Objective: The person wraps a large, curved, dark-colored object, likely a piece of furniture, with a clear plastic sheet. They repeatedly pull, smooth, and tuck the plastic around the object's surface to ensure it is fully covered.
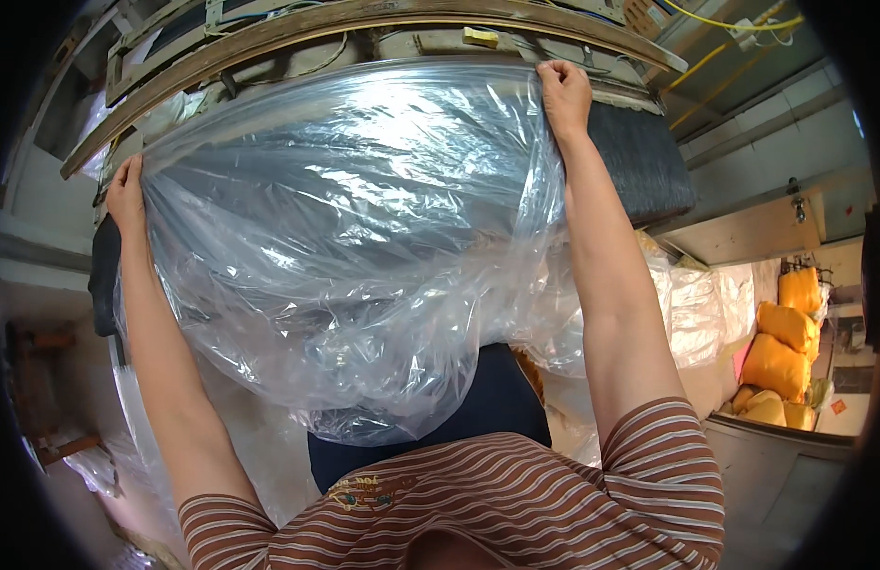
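Observation:
A wide sheet of clear plastic film (364, 199) is stretched between my two raised hands, its top edge pulled nearly taut. My left hand (127, 195) pinches its upper left corner. At the upper right corner, my right hand (564, 93) grips the film with bent fingers. The lower part of the film hangs in loose, shiny folds over my lap. Behind it lies a dark, ribbed roll or cover (640, 161), visible past my right forearm. Whether the film is one layer or a bag cannot be made out.
A long wooden rail (383, 14) runs across the far side, with a yellow block (480, 37) near it. More crumpled clear film (697, 309) lies to the right. Beyond are stacked orange-yellow bundles (780, 356) and a wooden board (758, 228). Yellow cables (735, 24) hang at upper right.

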